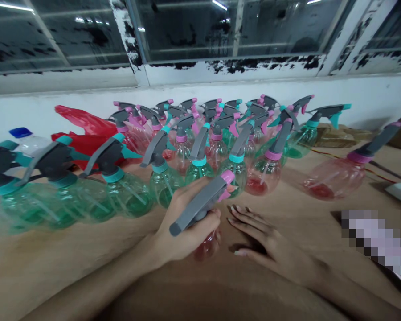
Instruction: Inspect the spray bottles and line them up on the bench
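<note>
One worktop (47, 263) carries many spray bottles, the rear ones overlapping too much to count. The front row shows at least six green bottles (130, 196) and one pink bottle (265, 178); another pink bottle (334, 176) stands apart at right. There is one red bag (90, 125) and one blue-capped bottle (30, 142). The left hand (187, 244) grips the held bottle (202, 200), pinkish, translucent, grey-headed, pink-tipped, before the row; the right hand (267, 236) spreads beside it.

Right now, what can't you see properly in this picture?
In the head view:
- Much of the held spray bottle's body: hidden by the left hand.
- The back bottles' lower parts: mostly hidden by the front bottles.
- The leftmost spray head: cut off by the left edge.
- The thing at the right: blurred into blocks.
</note>
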Action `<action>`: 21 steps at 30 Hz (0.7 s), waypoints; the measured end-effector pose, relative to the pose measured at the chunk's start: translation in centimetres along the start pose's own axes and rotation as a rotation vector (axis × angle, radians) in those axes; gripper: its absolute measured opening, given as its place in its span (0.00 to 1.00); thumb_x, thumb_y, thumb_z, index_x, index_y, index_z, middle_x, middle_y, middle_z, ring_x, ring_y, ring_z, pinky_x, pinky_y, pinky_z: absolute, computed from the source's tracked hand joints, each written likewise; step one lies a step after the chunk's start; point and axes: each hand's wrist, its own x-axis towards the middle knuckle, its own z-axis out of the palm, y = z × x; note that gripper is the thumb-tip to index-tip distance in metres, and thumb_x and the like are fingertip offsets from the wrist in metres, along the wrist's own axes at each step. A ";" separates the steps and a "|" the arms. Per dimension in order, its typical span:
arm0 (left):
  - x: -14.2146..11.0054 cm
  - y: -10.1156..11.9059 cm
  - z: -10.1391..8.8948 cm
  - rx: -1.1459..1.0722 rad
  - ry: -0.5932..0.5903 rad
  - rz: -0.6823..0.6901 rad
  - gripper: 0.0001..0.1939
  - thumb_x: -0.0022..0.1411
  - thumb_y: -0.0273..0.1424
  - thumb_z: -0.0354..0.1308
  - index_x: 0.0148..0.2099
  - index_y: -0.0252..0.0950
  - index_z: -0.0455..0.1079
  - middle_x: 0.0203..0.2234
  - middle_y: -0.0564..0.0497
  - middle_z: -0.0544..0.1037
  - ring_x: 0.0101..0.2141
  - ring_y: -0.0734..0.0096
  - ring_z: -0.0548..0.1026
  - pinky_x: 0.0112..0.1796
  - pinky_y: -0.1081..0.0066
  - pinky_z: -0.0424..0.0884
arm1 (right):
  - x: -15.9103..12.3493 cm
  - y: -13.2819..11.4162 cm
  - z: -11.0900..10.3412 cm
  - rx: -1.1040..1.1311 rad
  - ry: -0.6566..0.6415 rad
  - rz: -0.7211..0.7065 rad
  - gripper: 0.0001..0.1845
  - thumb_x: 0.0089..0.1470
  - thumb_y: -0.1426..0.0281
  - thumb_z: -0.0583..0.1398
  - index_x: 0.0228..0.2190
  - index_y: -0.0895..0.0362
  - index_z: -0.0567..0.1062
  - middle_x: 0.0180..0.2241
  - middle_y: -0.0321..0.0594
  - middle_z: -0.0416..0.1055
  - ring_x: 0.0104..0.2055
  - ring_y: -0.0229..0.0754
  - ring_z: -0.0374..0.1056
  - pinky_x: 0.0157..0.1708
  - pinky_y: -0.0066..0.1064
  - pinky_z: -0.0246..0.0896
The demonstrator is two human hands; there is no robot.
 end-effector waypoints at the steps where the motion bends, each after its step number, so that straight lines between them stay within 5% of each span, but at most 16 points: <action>1: 0.0 0.0 0.1 -0.013 -0.011 0.013 0.05 0.48 0.24 0.51 0.28 0.39 0.63 0.23 0.56 0.68 0.25 0.72 0.69 0.29 0.72 0.68 | 0.0 0.0 0.0 -0.002 0.000 0.000 0.32 0.55 0.58 0.55 0.59 0.49 0.54 0.61 0.38 0.53 0.62 0.46 0.47 0.59 0.47 0.48; 21: -0.2 -0.1 0.3 -0.020 -0.008 -0.042 0.07 0.49 0.24 0.50 0.32 0.40 0.65 0.25 0.53 0.70 0.26 0.70 0.70 0.26 0.72 0.69 | 0.0 -0.1 0.0 -0.007 -0.020 0.025 0.32 0.55 0.57 0.55 0.59 0.50 0.54 0.61 0.36 0.53 0.63 0.45 0.46 0.60 0.46 0.46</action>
